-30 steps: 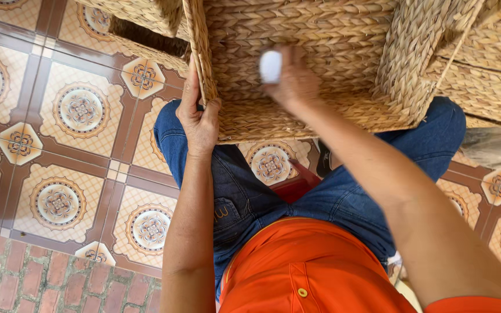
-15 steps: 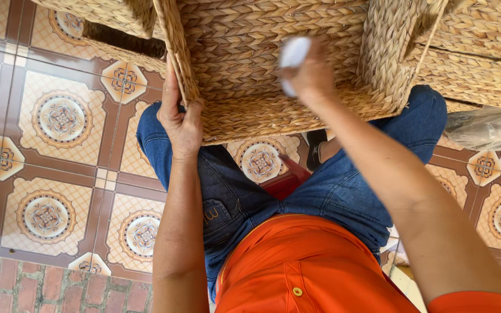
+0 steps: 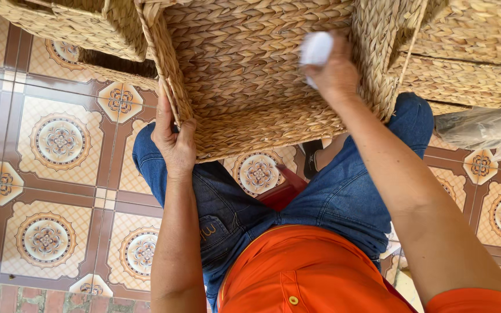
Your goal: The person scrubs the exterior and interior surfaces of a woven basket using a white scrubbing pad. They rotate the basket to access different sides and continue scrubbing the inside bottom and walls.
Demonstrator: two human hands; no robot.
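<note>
Basket [image 3: 250, 75] shifted left, braided, white cloth [image 3: 315, 49]

Orange shirt [image 3: 314, 272] fills frame from 6 to 5 o'clock, small round yellow button near hem, stitched placket beside it. Orange short sleeve edge at 4 o'clock corner. Blue denim jeans [image 3: 343, 197] across centre, faded thighs, seam and pocket stitching at 7 o'clock of centre. Forearms bare. Left hand [image 3: 172, 142] at 9 o'clock, right hand [image 3: 334, 72] at 1 o'clock, no rings or watch visible.

Hands [image 3: 172, 142] on woven basket [image 3: 250, 69]
</note>
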